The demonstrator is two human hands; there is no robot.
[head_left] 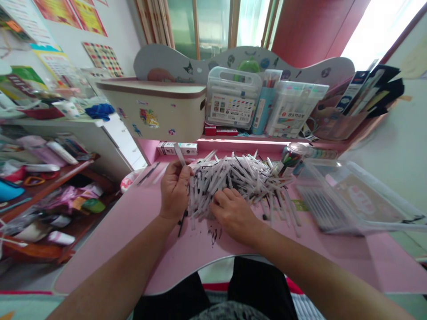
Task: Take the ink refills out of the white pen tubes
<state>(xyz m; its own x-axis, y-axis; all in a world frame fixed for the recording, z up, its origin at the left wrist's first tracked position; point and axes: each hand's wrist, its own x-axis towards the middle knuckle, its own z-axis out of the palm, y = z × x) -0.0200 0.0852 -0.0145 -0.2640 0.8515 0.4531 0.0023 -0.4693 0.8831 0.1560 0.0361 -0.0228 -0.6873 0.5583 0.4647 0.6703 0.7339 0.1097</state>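
One whitish stick (179,154) juts up, pinched in my left hand (175,189), beside the loose heap (248,175) on the pink desk (126,240). My right hand (233,213) curls against it, grip hidden; tugging there could send sticks sliding.

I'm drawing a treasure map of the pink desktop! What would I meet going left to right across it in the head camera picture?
Dark slim stick → left hand holding a pale strip → heap of pale sticks → clear plastic box.
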